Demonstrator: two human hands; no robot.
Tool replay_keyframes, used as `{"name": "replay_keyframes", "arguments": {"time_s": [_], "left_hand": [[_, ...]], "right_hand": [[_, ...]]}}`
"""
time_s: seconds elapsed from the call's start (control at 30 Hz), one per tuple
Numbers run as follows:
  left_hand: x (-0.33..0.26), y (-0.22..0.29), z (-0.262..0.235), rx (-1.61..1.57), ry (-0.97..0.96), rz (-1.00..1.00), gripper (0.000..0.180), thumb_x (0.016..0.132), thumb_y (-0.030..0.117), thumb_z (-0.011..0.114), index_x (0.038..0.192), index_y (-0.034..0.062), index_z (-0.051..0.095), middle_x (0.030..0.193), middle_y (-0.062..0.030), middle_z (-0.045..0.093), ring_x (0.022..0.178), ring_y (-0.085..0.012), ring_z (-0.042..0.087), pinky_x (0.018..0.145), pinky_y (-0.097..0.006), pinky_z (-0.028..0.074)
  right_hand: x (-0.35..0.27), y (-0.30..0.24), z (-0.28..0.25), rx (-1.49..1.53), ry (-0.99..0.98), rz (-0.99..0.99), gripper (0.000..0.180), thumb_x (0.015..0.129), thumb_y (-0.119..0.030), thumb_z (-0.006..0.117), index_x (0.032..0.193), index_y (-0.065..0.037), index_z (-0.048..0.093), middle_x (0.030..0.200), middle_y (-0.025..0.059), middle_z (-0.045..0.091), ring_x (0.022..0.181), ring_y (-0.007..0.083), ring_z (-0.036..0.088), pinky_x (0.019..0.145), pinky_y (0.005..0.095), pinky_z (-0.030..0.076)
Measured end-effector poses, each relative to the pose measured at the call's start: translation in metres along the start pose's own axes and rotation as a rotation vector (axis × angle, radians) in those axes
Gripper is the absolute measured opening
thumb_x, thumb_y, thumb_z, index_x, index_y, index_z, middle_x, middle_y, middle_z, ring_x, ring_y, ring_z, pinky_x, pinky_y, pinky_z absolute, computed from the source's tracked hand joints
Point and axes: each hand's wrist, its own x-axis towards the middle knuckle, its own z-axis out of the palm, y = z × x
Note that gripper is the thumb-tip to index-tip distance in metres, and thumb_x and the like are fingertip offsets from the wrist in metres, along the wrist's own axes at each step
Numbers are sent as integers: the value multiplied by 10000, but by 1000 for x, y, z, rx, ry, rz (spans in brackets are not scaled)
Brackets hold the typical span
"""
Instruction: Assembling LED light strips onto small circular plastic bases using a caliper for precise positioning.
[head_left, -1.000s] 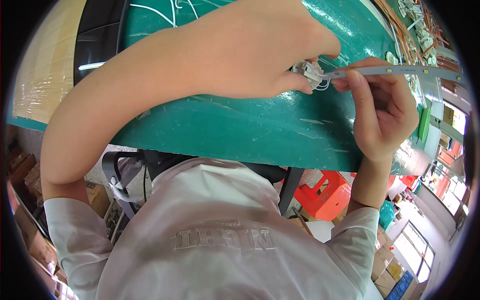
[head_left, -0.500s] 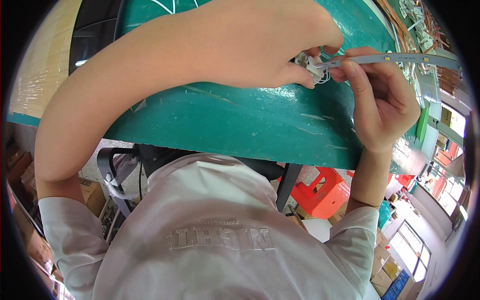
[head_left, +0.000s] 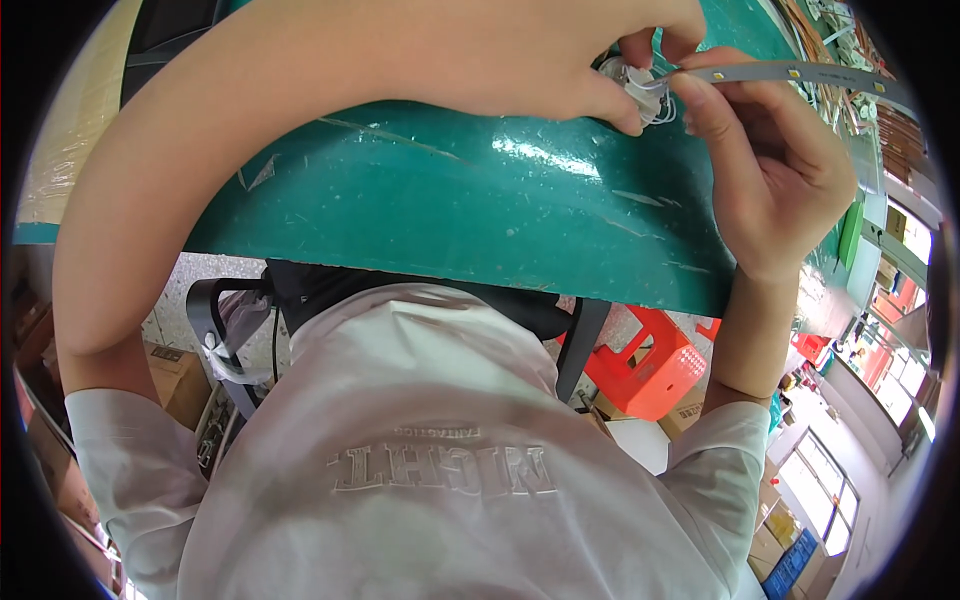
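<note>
My left hand (head_left: 560,62) reaches across from the left, its thumb and fingers closed around a small white part (head_left: 638,90) at the table's far right. Thin white wires (head_left: 665,110) loop out of that part, toward my right fingers. My right hand (head_left: 780,180) pinches an LED strip (head_left: 750,73) between thumb and fingers, close to its end. The strip is narrow and pale grey with small yellowish LEDs, and it runs off to the right. Its end meets the white part; whether the two are joined is too small to tell.
Both hands are over a green tabletop (head_left: 430,205) with scratches. Brownish strips and white pieces (head_left: 900,130) lie along the far right. A green object (head_left: 850,235) stands at the right edge. Below are a red plastic stool (head_left: 660,372) and a cardboard box (head_left: 180,385).
Both hands, the white part and the strip appear higher in the view, along with the table edge. The strip's visible end has come closer into the white part. Both grips stay closed.
</note>
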Motion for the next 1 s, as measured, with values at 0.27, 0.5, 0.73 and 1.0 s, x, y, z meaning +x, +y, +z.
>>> {"name": "replay_keyframes", "arguments": {"time_s": [0.27, 0.5, 0.73, 1.0], "left_hand": [[0, -1, 0, -11, 3, -38, 298, 762, 174, 842, 959, -3, 705, 861, -170, 741, 820, -354, 722, 762, -401, 559], [1, 1, -1, -25, 8, -34, 319, 756, 169, 840, 985, -12, 711, 875, -175, 752, 816, -349, 729, 766, -394, 565], [-3, 12, -16, -161, -6, -51, 348, 750, 155, 848, 1001, -38, 704, 870, -178, 752, 812, -344, 734, 768, -382, 571], [-1, 1, 2, -51, 49, -8, 348, 752, 155, 849, 1000, -42, 706, 862, -191, 749, 815, -352, 736, 758, -381, 576]], "right_hand": [[1, 1, 5, 63, 30, -75, 79, 883, 102, 757, 929, 105, 693, 918, 134, 770, 733, 106, 691, 675, 215, 557], [1, 0, 3, 26, 5, -110, 82, 874, 125, 750, 939, 116, 701, 947, 150, 769, 726, 107, 678, 665, 212, 554], [-1, 1, 7, 26, 27, -182, 103, 878, 128, 742, 979, 116, 726, 958, 153, 771, 716, 103, 666, 650, 207, 546], [-2, -1, 7, -53, 4, -157, 106, 883, 121, 740, 989, 112, 735, 970, 148, 773, 726, 100, 662, 648, 205, 543]]}}
